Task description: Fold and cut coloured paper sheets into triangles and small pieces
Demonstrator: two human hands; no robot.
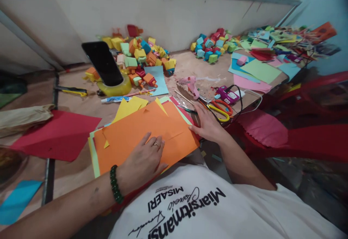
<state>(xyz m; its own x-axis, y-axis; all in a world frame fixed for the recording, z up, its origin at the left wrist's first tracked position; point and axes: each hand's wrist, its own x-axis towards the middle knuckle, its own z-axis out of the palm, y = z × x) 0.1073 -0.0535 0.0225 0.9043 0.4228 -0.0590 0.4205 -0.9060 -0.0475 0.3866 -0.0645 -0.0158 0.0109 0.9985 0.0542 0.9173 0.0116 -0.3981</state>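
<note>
My left hand [145, 159] lies on a large orange sheet of paper [127, 134], its fingers loosely stretched over the surface. That sheet tops a stack with pale green, yellow and red sheets showing at the edges. At the right edge of the stack is my right hand [208, 123], fingers apart, thumb over the corner of the orange sheet. Its fingertips are close to a dark pen-like tool [187, 109] and a thin wooden stick [183, 97]. Just beyond lie scissors [221, 109] with orange and yellow handles. Small yellow scraps [106, 144] rest on the orange sheet.
A phone [103, 63] leans in a yellow tape roll [116, 86]. Behind are piles of folded paper cubes [140, 54]. A pink glue gun [190, 85] and purple power adapter [227, 94] with cords lie right. Red paper [62, 134] and a cutter [72, 91] are left; a red chair [312, 134] stands right.
</note>
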